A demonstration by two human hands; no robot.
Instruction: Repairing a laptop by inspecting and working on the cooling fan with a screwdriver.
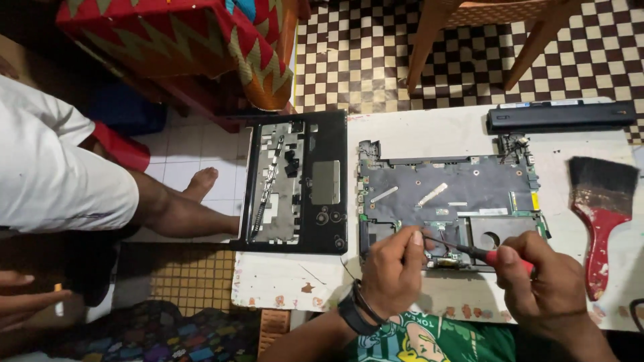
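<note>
I see my left hand resting on the near edge of the opened laptop base, fingers curled close together, the fingertips pinching something small at the board's lower middle; what it is I cannot tell. A dark wristband sits on that wrist. My right hand grips a red-handled screwdriver, fingers wrapped tight around the handle, the dark shaft angled left toward the spot just beside my left fingertips.

The laptop base lies flat on the white worktable, its near edge almost under my knuckles. To its left, touching or nearly so, lies the black palm-rest cover, face down, its left part overhanging the table's left edge above the tiled floor. Between the base and the table's far edge there is a bare white strip. At the far right corner lies a long black battery bar, close to the table's far edge and just apart from the base's upper right corner. A red-handled paintbrush lies to the right of the base, a narrow gap of table between them, near my right hand.

Beyond the table's left edge, another person's bare leg and foot rest on the floor, well apart from my hands.
</note>
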